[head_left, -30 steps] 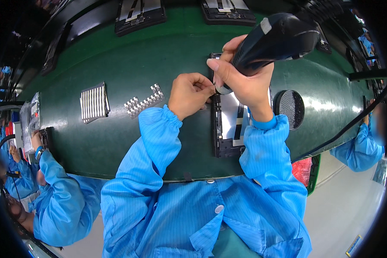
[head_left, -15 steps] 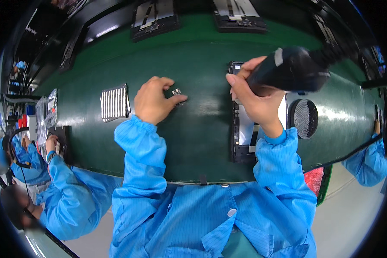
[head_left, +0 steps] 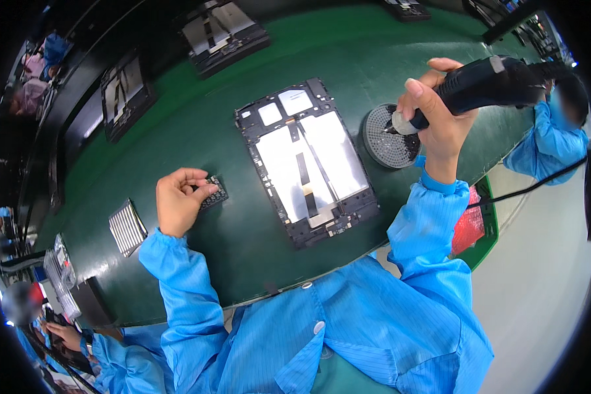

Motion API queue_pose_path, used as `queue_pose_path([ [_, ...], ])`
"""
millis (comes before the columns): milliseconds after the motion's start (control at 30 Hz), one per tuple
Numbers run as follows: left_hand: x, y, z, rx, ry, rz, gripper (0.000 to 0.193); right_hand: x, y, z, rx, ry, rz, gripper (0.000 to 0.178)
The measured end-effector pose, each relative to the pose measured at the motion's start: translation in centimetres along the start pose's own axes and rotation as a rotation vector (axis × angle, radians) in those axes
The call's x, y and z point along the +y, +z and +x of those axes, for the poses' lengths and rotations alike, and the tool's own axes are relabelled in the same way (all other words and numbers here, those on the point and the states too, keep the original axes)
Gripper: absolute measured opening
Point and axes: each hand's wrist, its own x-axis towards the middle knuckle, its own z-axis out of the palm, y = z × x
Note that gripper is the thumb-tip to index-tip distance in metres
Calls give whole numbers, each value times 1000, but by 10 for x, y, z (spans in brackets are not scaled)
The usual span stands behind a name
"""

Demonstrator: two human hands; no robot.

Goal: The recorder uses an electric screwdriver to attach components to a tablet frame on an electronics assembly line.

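Note:
In my right hand (head_left: pixel 443 121) is a black electric screwdriver (head_left: pixel 486 85), its fingers wrapped round the grip. The driver's tip points down into a round dish of tiny screws (head_left: pixel 382 139), its surface dotted with a grid of small holes. My left hand (head_left: pixel 179 200) is closed in a pinch on a small dark piece with metallic bits (head_left: pixel 215 193), close above or on the green mat; which one I cannot tell. Between my hands lies an opened tablet housing (head_left: pixel 340 154), with silver battery panels, black flex cables and a dark frame.
Left of my left hand sits a striped silver-and-dark stack (head_left: pixel 127 228). More opened tablet units (head_left: pixel 224 36) stand along the far side. A green crate with red wrap (head_left: pixel 467 226) is below the table's right edge. Co-workers in blue sleeves (head_left: pixel 128 358) sit at both sides.
The view has turned rightward. My right hand has carried the screwdriver from over the tablet housing to the screw dish. My left thumb and fingers have closed on the small dark piece.

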Motion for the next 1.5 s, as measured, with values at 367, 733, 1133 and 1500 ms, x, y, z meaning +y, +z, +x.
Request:
queue_pose_path([
  [367,13,36,-33,100,642,497,9,38,-30,2,149,97,-23,24],
  [733,4,27,-39,-52,246,193,12,45,-29,0,125,123,-47,23],
  [1133,-19,53,-45,-4,327,-149,12,25,-10,-4,139,39,-49,29],
  [1500,-11,76,-44,-44,290,-146,9,13,144,-16,-326,169,304,26],
])
